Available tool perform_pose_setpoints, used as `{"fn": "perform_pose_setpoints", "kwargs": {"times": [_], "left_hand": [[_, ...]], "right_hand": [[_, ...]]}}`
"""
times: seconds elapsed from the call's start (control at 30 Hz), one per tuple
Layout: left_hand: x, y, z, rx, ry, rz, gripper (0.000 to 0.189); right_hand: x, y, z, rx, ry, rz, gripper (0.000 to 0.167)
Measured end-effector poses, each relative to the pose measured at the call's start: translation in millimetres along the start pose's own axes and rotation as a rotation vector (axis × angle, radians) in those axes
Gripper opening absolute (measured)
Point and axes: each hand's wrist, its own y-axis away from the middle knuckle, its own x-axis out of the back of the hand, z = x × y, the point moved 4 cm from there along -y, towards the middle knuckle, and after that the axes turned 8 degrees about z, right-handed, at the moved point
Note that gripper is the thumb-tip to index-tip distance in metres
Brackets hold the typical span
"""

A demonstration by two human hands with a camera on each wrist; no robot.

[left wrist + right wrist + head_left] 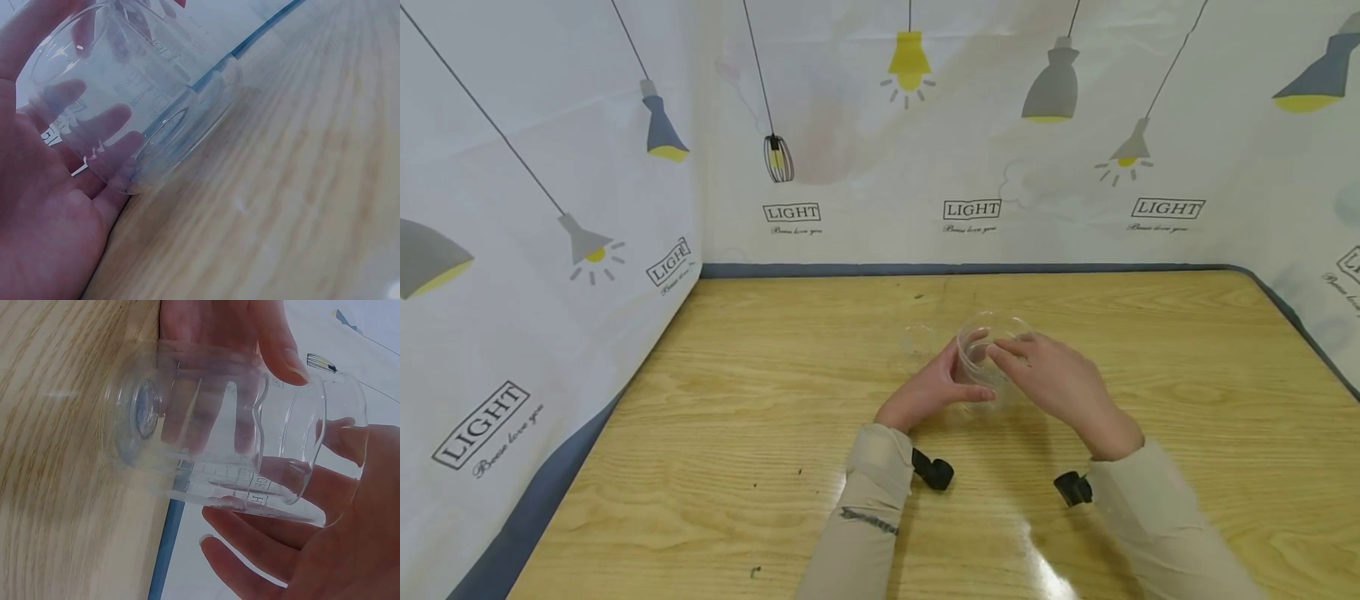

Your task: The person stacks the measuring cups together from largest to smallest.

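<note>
Above the table, my left hand [931, 387] holds a clear beaker [977, 371] by its side, its thumb in front and fingers behind. Printed measuring marks show on the beaker wall [206, 469] in the right wrist view. More than one rim shows there, as if a second clear beaker [306, 434] sits inside the first. My right hand [1063, 379] grips at the rim end, with thumb and fingertips at the mouth. Through the clear wall in the left wrist view, the left fingers [112, 122] are seen behind the beaker.
A faint clear round vessel [917, 340] stands on the wooden table [737, 400] just left of the hands. White sheeting [865, 167] printed with lamps rises behind and at both sides. Black camera mounts [934, 471] are on both wrists.
</note>
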Motion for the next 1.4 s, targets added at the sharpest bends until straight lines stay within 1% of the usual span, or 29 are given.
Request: {"fn": "perform_pose_setpoints", "kwargs": {"times": [0.07,0.1,0.13,0.17,0.2,0.27,0.33,0.4,0.47,0.57,0.7,0.77,0.87,1.03,1.13,1.23,1.4], "left_hand": [[0.2,0.3,0.0,0.006,-0.008,0.003,0.081],[0.3,0.4,0.3,0.009,-0.016,0.006,0.08],[0.2,0.4,0.5,0.012,-0.02,0.007,0.08],[0.3,0.5,0.8,0.014,-0.023,0.009,0.079],[0.3,0.5,1.1,0.015,-0.026,0.011,0.079],[0.5,0.6,1.2,0.018,-0.04,0.018,0.079],[0.7,0.7,1.1,0.02,-0.044,0.021,0.08],[1.0,0.7,0.9,0.021,-0.051,0.024,0.08],[1.1,0.8,0.9,0.023,-0.05,0.024,0.08],[1.3,1.4,1.1,0.025,-0.056,0.028,0.079],[1.4,1.9,1.4,0.029,-0.065,0.028,0.079],[1.5,2.0,1.5,0.029,-0.064,0.028,0.078],[1.7,2.5,1.7,0.028,-0.061,0.028,0.078],[1.9,3.3,0.9,0.037,-0.076,0.033,0.08],[1.9,2.0,-0.7,0.032,-0.068,0.032,0.081],[2.2,-1.4,-5.2,0.025,-0.053,0.033,0.081],[2.6,-9.2,-18.2,-0.007,-0.043,0.037,0.081]], "right_hand": [[0.2,0.7,-0.6,0.015,0.014,0.007,0.065],[0.3,1.0,-0.7,0.019,0.018,0.011,0.067],[0.4,1.5,-1.8,0.062,0.049,0.021,0.063],[0.7,2.2,-2.5,0.084,0.063,0.031,0.059],[0.7,2.6,-3.0,0.103,0.078,0.038,0.056],[0.7,3.2,-3.3,0.117,0.089,0.045,0.051],[0.6,3.2,-3.2,0.106,0.083,0.041,0.052],[0.2,2.3,-1.2,0.023,0.025,0.019,0.062],[-0.4,1.8,-0.1,-0.023,-0.009,0.007,0.069],[-1.8,1.3,1.5,-0.074,-0.059,0.006,0.069],[-4.1,1.2,3.0,-0.092,-0.097,0.014,0.063],[-5.3,1.2,3.5,-0.096,-0.115,0.02,0.063],[-6.5,1.4,3.8,-0.086,-0.143,0.041,0.062],[-9.0,2.3,4.2,-0.052,-0.19,0.091,0.055],[-11.4,2.2,5.6,-0.043,-0.23,0.105,0.054],[-14.2,1.9,8.0,-0.048,-0.278,0.107,0.055],[-16.7,2.5,10.5,-0.055,-0.343,0.108,0.055]]}}
